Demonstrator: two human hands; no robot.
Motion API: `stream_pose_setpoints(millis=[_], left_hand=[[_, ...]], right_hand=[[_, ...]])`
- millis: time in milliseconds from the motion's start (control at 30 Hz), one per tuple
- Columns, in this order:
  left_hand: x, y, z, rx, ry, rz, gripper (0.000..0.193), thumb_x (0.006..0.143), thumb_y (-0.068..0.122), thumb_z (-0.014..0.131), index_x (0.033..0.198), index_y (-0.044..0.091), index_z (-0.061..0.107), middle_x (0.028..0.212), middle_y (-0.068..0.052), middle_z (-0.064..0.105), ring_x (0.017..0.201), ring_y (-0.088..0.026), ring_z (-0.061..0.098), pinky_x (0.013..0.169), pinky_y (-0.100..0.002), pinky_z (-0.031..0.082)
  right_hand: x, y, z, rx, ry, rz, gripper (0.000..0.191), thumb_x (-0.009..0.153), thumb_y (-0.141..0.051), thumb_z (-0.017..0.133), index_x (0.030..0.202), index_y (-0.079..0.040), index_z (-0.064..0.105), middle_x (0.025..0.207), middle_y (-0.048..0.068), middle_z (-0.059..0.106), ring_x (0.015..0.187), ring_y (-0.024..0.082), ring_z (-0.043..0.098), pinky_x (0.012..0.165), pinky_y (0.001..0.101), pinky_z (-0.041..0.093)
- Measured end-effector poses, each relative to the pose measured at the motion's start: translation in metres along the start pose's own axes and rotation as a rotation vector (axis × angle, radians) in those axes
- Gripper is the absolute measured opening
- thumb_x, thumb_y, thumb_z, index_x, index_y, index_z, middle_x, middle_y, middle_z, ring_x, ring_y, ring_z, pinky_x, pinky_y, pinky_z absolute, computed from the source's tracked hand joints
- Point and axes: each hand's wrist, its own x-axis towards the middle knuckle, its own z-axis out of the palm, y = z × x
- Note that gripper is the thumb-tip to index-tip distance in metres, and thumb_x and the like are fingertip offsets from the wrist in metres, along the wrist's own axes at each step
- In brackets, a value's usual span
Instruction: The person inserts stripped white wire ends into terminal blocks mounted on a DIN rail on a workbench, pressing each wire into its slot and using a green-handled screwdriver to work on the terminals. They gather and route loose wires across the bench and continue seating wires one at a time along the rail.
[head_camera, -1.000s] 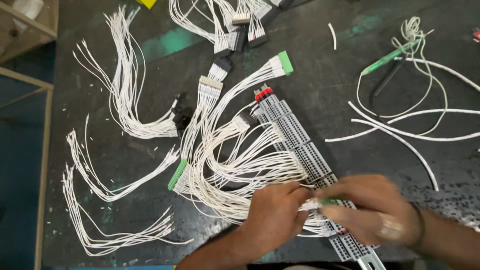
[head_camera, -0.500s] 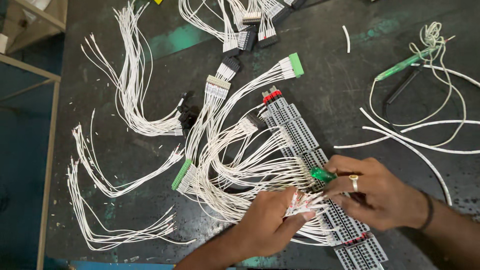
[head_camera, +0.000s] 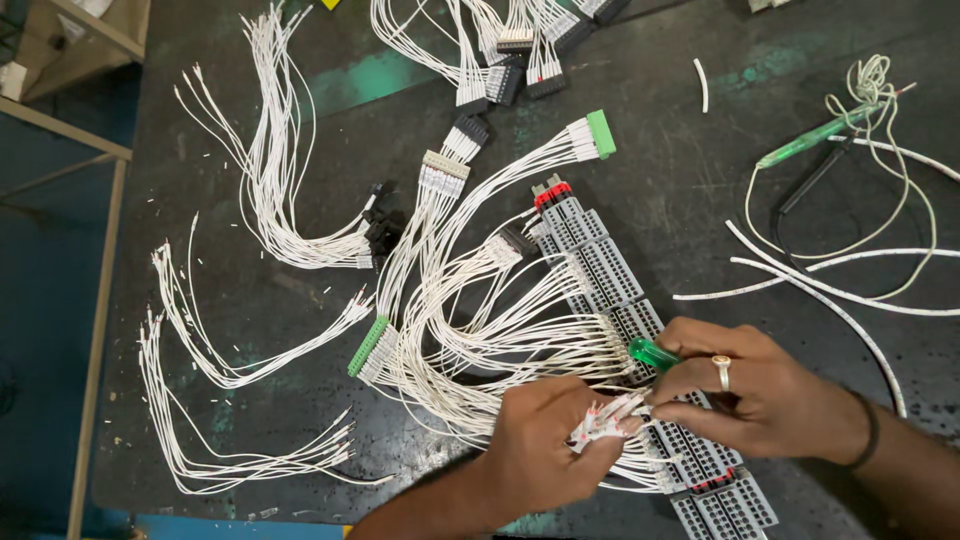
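1. The left hand (head_camera: 545, 440) sits at the near edge of the dark desk (head_camera: 250, 290), its fingers closed around a small bunch of white wire ends with red-marked tips (head_camera: 605, 420).
2. The right hand (head_camera: 760, 395) is just beside it, fingers wrapped narrowly around a green-handled screwdriver (head_camera: 652, 354), only the green handle end showing past the knuckles; the tip is hidden, so where it touches cannot be told.
3. Both hands work over the long grey terminal strip (head_camera: 600, 270), which runs diagonally from a red end piece (head_camera: 553, 192) down toward the near right corner; many white wires (head_camera: 490, 330) already fan out from its left side.
4. To do this step well, it seems wise to feed one wire at a time out of the bunch, keeping the rest pinched back so no loose end strays into a neighbouring slot.
5. The screwdriver should probably stay upright over its terminal, with steady, light pressure, since the strip lies loose on the desk and could shift.
6. The looped wires beside the green connector (head_camera: 368, 345) lie near the left wrist; keeping the forearm lifted would likely avoid dragging them.
7. Further harnesses with black plugs (head_camera: 383, 225) and a second green tool (head_camera: 815, 138) lie well apart.
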Motion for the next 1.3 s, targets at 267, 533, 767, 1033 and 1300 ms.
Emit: stream_pose_setpoints(millis=[267, 533, 767, 1033, 1300], left_hand=[[-0.005, -0.005, 0.009, 0.18, -0.065, 0.057, 0.028, 0.084, 0.009, 0.079, 0.109, 0.002, 0.068, 0.091, -0.01, 0.069, 0.079, -0.029, 0.07, 0.069, -0.039, 0.057], [-0.005, -0.008, 0.013, 0.26, -0.15, -0.013, 0.025, 0.077, 0.011, 0.082, 0.097, 0.005, 0.067, 0.085, -0.007, 0.065, 0.075, -0.029, 0.067, 0.064, -0.042, 0.053], [-0.001, -0.009, 0.015, 0.26, -0.148, -0.04, 0.023, 0.083, 0.014, 0.082, 0.101, 0.007, 0.071, 0.082, -0.006, 0.064, 0.073, -0.028, 0.067, 0.063, -0.041, 0.053], [0.005, -0.005, 0.018, 0.254, -0.175, -0.054, 0.029, 0.081, 0.016, 0.08, 0.107, 0.007, 0.072, 0.086, -0.008, 0.064, 0.076, -0.029, 0.067, 0.065, -0.042, 0.053], [0.006, -0.016, 0.021, 0.216, -0.146, 0.02, 0.021, 0.081, 0.015, 0.079, 0.095, 0.004, 0.068, 0.085, -0.01, 0.064, 0.075, -0.031, 0.067, 0.066, -0.043, 0.053]], right_hand=[[-0.005, -0.005, -0.008, 0.039, 0.214, 0.005, 0.028, 0.09, 0.0, 0.062, 0.116, -0.006, 0.071, 0.12, 0.015, 0.071, 0.086, 0.018, 0.072, 0.07, 0.0293, 0.059], [-0.014, -0.004, 0.008, 0.037, 0.283, -0.016, 0.067, 0.09, 0.001, 0.069, 0.15, -0.01, 0.039, 0.129, 0.022, 0.07, 0.097, 0.022, 0.083, 0.078, 0.0305, 0.063], [-0.007, -0.019, 0.02, -0.162, 0.204, -0.015, 0.059, 0.087, -0.005, 0.074, 0.14, -0.01, 0.05, 0.111, 0.015, 0.078, 0.081, 0.017, 0.081, 0.065, 0.0249, 0.063], [-0.041, -0.008, 0.05, -0.219, 0.344, 0.052, 0.047, 0.082, -0.003, 0.076, 0.123, -0.018, 0.059, 0.088, 0.008, 0.074, 0.07, 0.017, 0.075, 0.055, 0.0265, 0.054], [-0.009, -0.017, 0.028, -0.26, 0.276, -0.181, 0.052, 0.081, -0.001, 0.077, 0.128, -0.014, 0.057, 0.091, 0.01, 0.073, 0.059, 0.016, 0.067, 0.048, 0.029, 0.048]])
